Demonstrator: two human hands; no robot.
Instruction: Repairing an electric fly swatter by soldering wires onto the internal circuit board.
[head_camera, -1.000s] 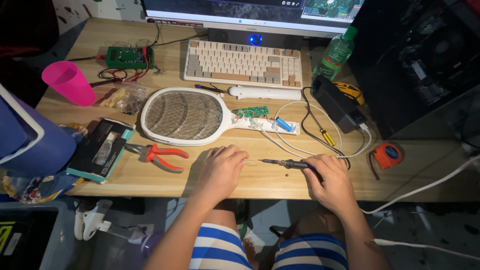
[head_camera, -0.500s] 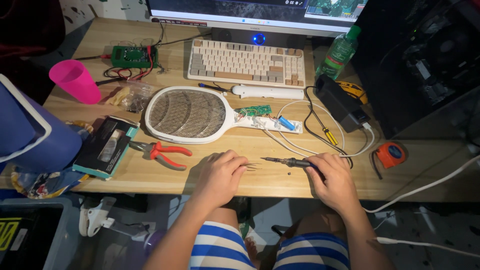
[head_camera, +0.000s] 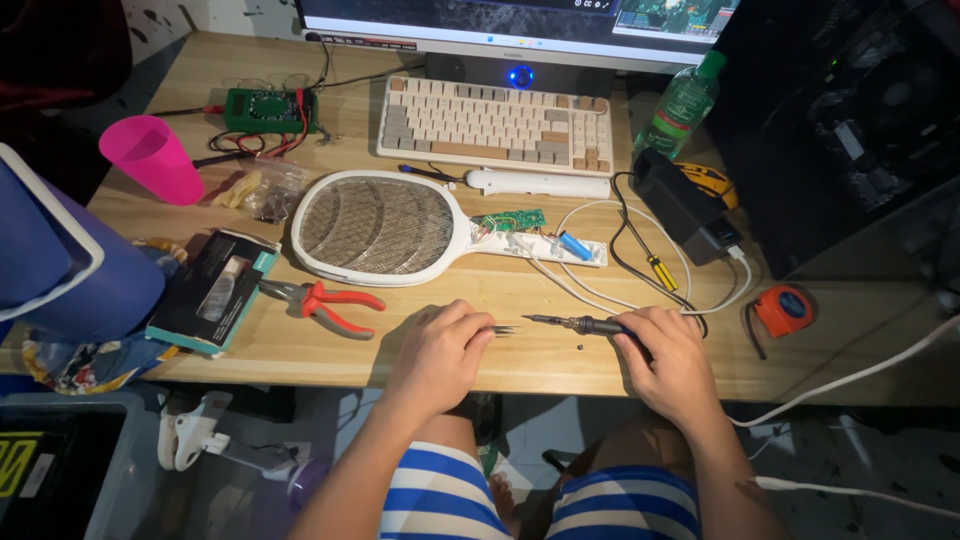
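Both hands rested at the desk's six o'clock edge: the right hand (head_camera: 672, 362) gripped a soldering iron (head_camera: 580, 324), the left hand (head_camera: 440, 352) pinched tweezers (head_camera: 503, 329). At twelve o'clock, the swatter's opened handle (head_camera: 535, 238) lay untouched, board exposed; soldering looked unfinished.

Pliers (head_camera: 325, 303) left of hands, racket (head_camera: 378, 226) behind, keyboard (head_camera: 497, 121) beyond.

On the wooden desk (head_camera: 300, 345) we see a white electric swatter racket (head_camera: 380, 225), red-handled pliers (head_camera: 325, 303), a pink plastic cup (head_camera: 155, 158), a beige keyboard (head_camera: 495, 120), a green plastic bottle (head_camera: 685, 100) and an orange tape measure (head_camera: 785, 310).
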